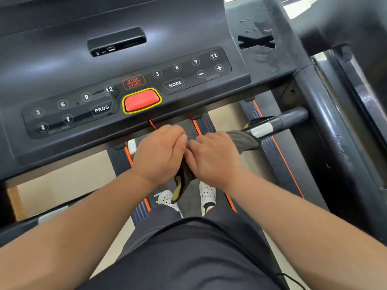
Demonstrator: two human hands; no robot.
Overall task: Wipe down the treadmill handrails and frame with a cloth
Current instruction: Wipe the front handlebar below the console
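Cloth (184, 181) mostly hidden between both hands; console (117, 65) cut off at top and left; left handrail (52, 214) blurred behind forearm.

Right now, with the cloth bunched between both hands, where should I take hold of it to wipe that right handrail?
Probably the broad grey flap of the cloth beside the right hand, coming from the left. That part already lies spread toward the handrail, while the end hanging below the left hand is narrow and bunched.
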